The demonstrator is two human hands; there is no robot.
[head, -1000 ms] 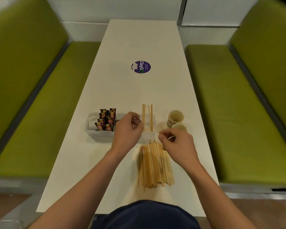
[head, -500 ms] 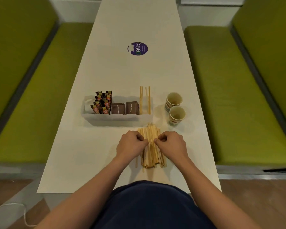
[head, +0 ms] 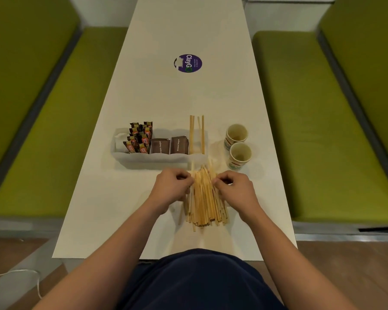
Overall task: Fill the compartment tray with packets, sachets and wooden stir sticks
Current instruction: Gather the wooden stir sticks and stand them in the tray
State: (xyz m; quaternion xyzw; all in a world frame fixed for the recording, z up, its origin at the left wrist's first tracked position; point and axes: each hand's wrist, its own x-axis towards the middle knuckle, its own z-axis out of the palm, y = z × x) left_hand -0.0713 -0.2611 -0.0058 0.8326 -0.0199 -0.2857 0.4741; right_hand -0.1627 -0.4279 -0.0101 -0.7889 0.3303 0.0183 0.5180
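Observation:
A white compartment tray (head: 143,158) stands across the table. Its left part holds white napkins and several upright coffee sachets (head: 139,138). Two middle compartments hold brown sugar packets (head: 169,146). Three wooden stir sticks (head: 197,134) stand in the right compartment. In front of the tray lies a loose pile of stir sticks (head: 205,201). My left hand (head: 174,190) pinches the pile's left side near its far end. From the other side, my right hand (head: 234,190) pinches it too. Fingers of both hands are curled onto sticks.
Two paper cups (head: 238,146) stand right of the tray, close to the pile's far end. A round purple sticker (head: 188,63) lies further up the white table (head: 94,202). Green benches (head: 323,121) run along both sides.
Both hands came back from the tray to the pile and closed on its sides. The camera tilted down, and the brown sugar packets came into sight.

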